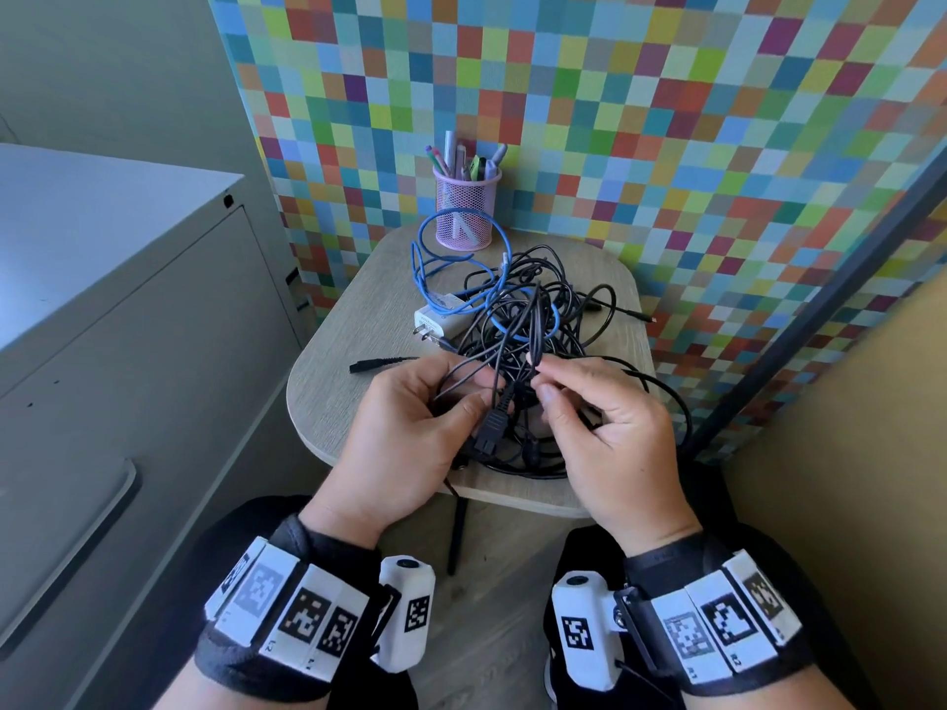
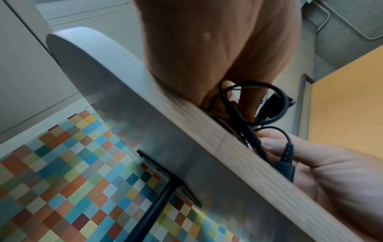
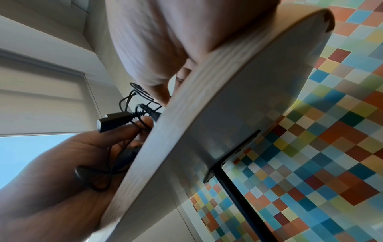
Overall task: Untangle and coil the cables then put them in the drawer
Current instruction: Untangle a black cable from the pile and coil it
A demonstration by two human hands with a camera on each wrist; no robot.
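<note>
A tangle of black cables (image 1: 543, 310) lies on the small wooden table (image 1: 353, 371), with a blue cable (image 1: 435, 248) looped through it and a white charger (image 1: 435, 320) at its left edge. My left hand (image 1: 476, 397) grips several black strands over the table's near edge, and a black plug (image 1: 489, 433) hangs under its thumb. That black plug (image 3: 113, 120) also shows in the right wrist view, lying across my left fingers (image 3: 132, 131). My right hand (image 1: 540, 379) pinches a raised loop of black cable just right of the left hand.
A pink mesh pen cup (image 1: 466, 207) stands at the back of the table. On the left is a grey cabinet (image 1: 128, 310) with its drawer closed and a dark handle (image 1: 77, 556). A checkered wall is behind, with a dark slanted rail (image 1: 820, 299) at right.
</note>
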